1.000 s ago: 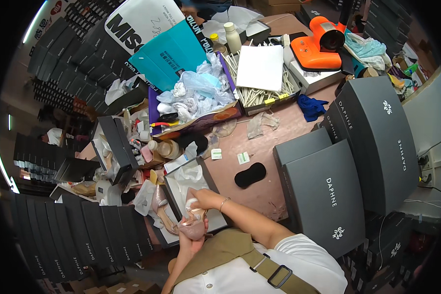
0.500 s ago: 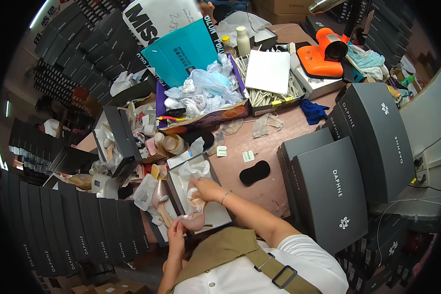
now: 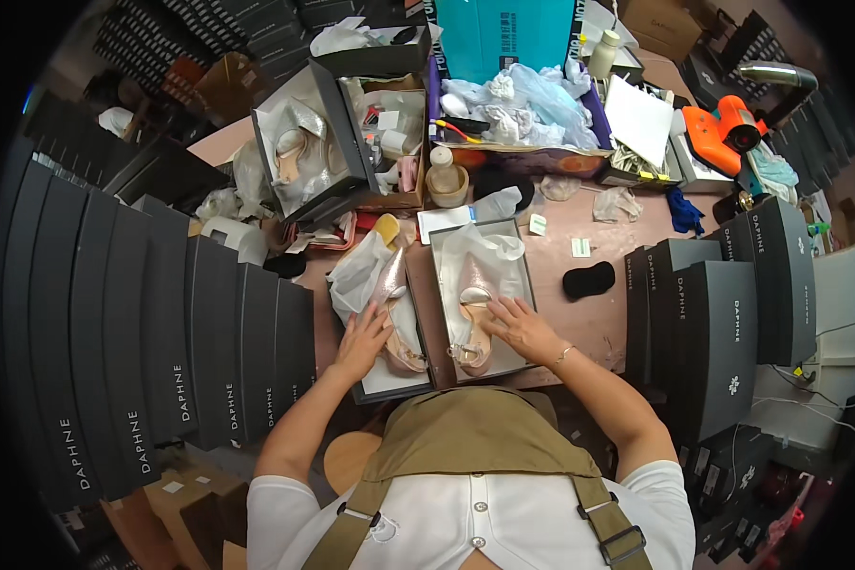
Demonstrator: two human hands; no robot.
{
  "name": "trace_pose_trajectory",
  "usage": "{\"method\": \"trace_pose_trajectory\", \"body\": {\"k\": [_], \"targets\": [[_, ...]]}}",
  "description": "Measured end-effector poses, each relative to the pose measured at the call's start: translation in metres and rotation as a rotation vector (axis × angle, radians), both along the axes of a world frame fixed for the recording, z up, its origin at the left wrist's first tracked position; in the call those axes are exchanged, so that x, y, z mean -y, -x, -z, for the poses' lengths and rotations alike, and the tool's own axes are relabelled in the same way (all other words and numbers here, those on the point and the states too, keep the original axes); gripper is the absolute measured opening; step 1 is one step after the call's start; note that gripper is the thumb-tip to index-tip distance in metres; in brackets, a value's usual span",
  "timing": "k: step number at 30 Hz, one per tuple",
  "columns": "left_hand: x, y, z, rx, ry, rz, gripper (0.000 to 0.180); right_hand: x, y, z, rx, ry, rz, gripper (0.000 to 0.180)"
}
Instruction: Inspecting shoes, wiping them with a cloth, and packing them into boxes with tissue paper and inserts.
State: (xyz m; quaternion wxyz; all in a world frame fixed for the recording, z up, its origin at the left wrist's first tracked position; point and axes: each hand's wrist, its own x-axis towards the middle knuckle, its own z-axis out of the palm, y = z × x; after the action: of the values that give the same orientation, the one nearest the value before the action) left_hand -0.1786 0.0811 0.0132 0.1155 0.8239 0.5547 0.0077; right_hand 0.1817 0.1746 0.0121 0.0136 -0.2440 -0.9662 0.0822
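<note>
Cluttered with shoe boxes, tissue paper and tools, the pinkish worktop (image 3: 594, 309) ran between two banks of dark boxes: a long row of black shoe boxes (image 3: 161, 351) at the person's left and a stack of grey shoe boxes (image 3: 722, 323) at the right. Directly before the person lay two open shoe boxes side by side. The left hand (image 3: 363, 339) rested flat, fingers spread, on a pale pink heeled shoe (image 3: 396, 318) that lay in the left open box (image 3: 389, 380) beside crumpled white tissue paper (image 3: 356, 275). The right hand (image 3: 520, 326), fingers also spread and pinching nothing, pressed on the lining of the right open box (image 3: 503, 356), just beside a second pink shoe (image 3: 472, 309) lying lengthwise in it. A black oval pad (image 3: 588, 280) sat on the worktop near the right box. Farther back stood a teal box (image 3: 518, 36), a heap of bluish plastic bags (image 3: 522, 100) and an orange handheld tool (image 3: 722, 128).
</note>
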Motion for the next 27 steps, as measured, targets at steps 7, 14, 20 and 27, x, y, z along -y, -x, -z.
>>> {"method": "trace_pose_trajectory", "body": {"k": [7,14,20,27], "targets": [[0.003,-0.011,0.023,-0.191,-0.049,-0.024,0.034,0.0,0.042,-0.001,0.094,-0.018,0.069,0.037],[-0.019,-0.023,-0.095,0.265,-0.153,-0.091,0.028,-0.029,0.023,-0.046,-0.334,0.308,0.093,0.024],[-0.041,-0.06,-0.16,1.396,0.35,-0.525,0.021,-0.044,0.024,-0.149,-0.656,1.054,0.366,0.032],[-0.04,-0.109,-0.138,1.901,0.61,-0.562,0.028,-0.022,0.022,-0.117,-0.81,1.42,0.374,0.042]]}}
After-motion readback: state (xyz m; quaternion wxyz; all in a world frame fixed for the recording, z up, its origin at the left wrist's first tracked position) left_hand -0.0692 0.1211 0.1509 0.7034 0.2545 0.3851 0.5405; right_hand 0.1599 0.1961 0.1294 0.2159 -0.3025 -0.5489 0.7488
